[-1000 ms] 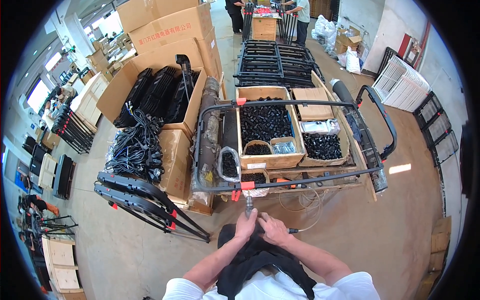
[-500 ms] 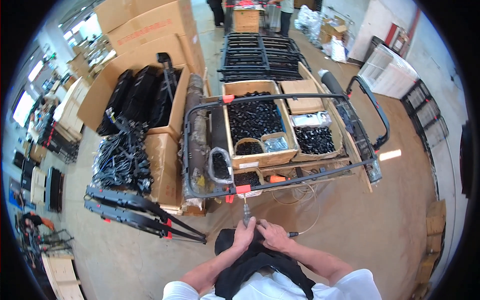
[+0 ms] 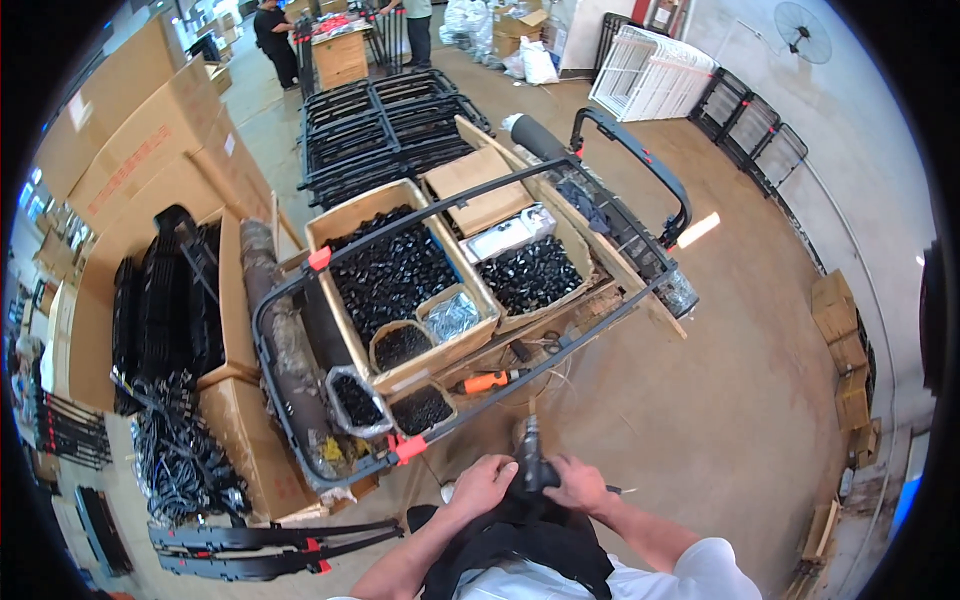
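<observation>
Low in the middle, my right hand is closed round the back of a dark power screwdriver, whose bit points away from me. My left hand is beside the tool on its left, fingers curled together; whatever they may hold is hidden. Just beyond my hands, a black tubular frame with red clips lies tilted over the parts boxes. A red clip on its near bar is closest to my left hand. Under the frame are a wooden box of small black parts and an orange-handled tool.
Cartons stand at the left, by a bundle of black cables. Black curved bars lie at lower left. Stacked black frames are farther off, with two people beyond. White racks line the right wall.
The view has swung, so the boxes and frame now appear farther left and tilted. My left hand has come off the screwdriver's front; my right hand keeps hold of the tool.
</observation>
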Demonstrator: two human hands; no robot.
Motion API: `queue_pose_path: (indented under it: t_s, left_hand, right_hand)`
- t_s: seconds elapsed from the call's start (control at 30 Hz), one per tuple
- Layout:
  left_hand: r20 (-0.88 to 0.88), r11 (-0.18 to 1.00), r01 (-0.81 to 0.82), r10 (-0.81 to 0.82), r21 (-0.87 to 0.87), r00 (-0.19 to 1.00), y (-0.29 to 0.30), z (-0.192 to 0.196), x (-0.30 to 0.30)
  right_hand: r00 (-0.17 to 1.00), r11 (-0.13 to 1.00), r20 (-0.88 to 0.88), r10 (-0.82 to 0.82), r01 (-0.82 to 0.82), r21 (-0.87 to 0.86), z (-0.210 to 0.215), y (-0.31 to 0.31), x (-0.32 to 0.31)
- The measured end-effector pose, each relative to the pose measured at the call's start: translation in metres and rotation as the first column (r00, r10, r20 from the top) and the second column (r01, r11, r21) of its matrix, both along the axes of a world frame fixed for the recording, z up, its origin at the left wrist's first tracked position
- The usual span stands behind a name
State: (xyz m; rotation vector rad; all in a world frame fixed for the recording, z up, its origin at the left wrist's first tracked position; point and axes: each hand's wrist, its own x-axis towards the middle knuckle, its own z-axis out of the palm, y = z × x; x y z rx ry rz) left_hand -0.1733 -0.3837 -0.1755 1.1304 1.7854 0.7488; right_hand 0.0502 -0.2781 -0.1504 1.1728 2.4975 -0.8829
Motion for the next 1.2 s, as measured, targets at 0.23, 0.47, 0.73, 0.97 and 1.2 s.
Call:
queue_pose_path:
  t_s: [0.23,0.47,0.73,0.97,1.2]
  left_hand:
    - [-0.130,0.935,0.023,0.025,0.353,0.991,0.167,0.028,-0.046]
    - [-0.645,0.974,0.152,-0.007,0.170,0.764,0.377,-0.049,-0.078]
    - [-0.774,0.852,0.344,-0.509,-0.394,0.376,0.447,-0.142,-0.113]
    - [-0.230,0.944,0.162,-0.232,-0.286,0.945,0.468,-0.071,-0.124]
    - [0.174,0.986,-0.072,0.098,-0.150,0.980,0.546,-0.033,-0.112]
  right_hand:
    - [0.910,0.908,-0.086,-0.405,0.411,0.077,-0.059,0.168,0.013]
    - [0.898,0.888,-0.099,-0.430,0.440,0.133,-0.158,0.328,0.023]
    - [0.957,0.955,0.015,-0.291,0.290,0.065,-0.181,0.385,0.011]
    - [0.975,0.872,0.025,0.222,-0.187,-0.452,0.013,0.414,0.016]
    - [0.918,0.783,0.013,0.396,-0.345,0.518,-0.075,0.506,-0.119]
